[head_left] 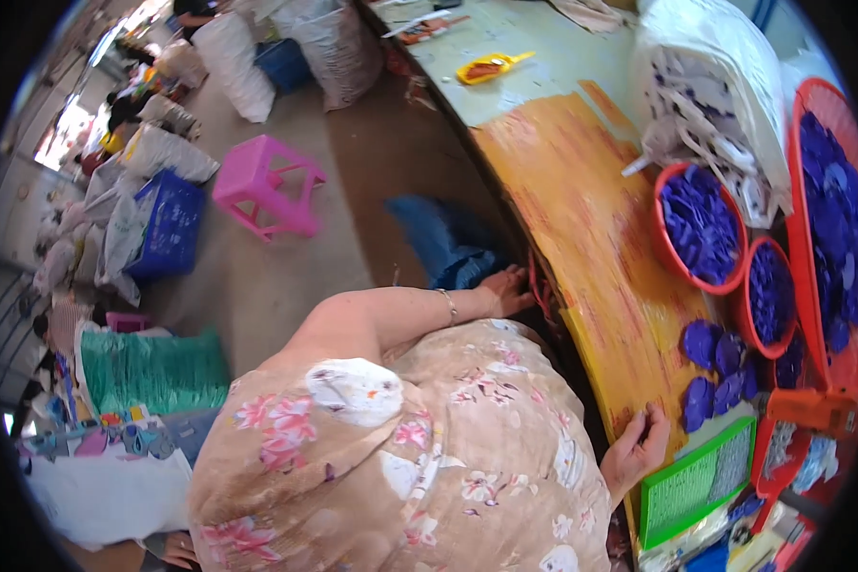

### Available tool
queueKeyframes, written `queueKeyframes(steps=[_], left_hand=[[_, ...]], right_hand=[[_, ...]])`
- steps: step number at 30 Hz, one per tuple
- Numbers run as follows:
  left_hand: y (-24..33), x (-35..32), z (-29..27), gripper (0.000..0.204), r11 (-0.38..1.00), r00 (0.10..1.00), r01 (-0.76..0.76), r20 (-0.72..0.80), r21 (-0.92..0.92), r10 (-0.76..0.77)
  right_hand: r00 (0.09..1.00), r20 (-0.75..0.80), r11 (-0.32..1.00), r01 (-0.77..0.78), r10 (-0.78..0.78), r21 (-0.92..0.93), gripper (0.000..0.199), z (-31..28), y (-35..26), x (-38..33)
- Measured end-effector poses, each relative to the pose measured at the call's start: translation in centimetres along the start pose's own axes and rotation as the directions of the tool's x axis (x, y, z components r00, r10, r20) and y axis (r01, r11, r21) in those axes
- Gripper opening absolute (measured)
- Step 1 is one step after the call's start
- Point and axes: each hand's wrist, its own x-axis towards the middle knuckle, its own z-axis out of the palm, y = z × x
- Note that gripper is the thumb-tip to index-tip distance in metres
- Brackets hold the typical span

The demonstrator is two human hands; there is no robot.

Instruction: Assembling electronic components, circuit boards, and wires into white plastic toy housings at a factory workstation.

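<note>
My left hand [507, 290], with a thin bracelet at the wrist, reaches down beside the orange table's edge [582, 286]. Its fingers touch some red loops [540, 286] hanging there; whether they grip them is hidden. My right hand [639, 446] rests flat on the table's near edge and holds nothing. Loose purple plastic pieces [720, 367] lie just beyond it, and a green mesh tray [696, 484] sits right beside it. My floral dress fills the lower middle of the view.
Red baskets of purple pieces [701, 227] [770, 291] and a big red tray [829, 210] line the table's right side, behind them a white sack [725, 95]. On the floor stand a pink stool [267, 186], a blue crate [167, 224], and sacks.
</note>
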Motion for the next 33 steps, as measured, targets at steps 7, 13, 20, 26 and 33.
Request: queueKeyframes(steps=[7, 13, 20, 26, 33], left_hand=[[-2.1, -0.7, 0.1, 0.047, 0.992, 0.998, -0.062, -0.016, -0.111, 0.060], [-2.0, -1.1, -0.1, 0.029, 0.959, 0.966, -0.235, -0.150, -0.156, 0.212], [0.0, -1.6, -2.0, 0.045, 0.970, 0.981, -0.192, -0.054, -0.146, 0.186], [-1.4, -1.3, -1.7, 0.051, 0.985, 0.994, -0.109, 0.019, -0.133, 0.112], [-3.7, -0.9, -0.4, 0.057, 0.964, 0.979, -0.206, -0.039, -0.167, 0.203]], right_hand=[[1.000, 0.000, 1.000, 0.004, -0.004, 0.026, 0.011, -0.2, -1.1, 0.7], [1.000, 0.001, 0.998, -0.025, 0.025, 0.057, 0.012, -0.4, -1.3, 0.4], [0.999, 0.007, 0.996, -0.041, 0.040, 0.082, 0.013, -0.6, -1.4, 0.3], [0.998, 0.017, 0.994, -0.054, 0.053, 0.098, 0.012, -0.3, -1.1, 0.5], [0.999, -0.014, 0.997, -0.031, 0.031, 0.064, 0.015, -0.7, -0.9, 0.4]])
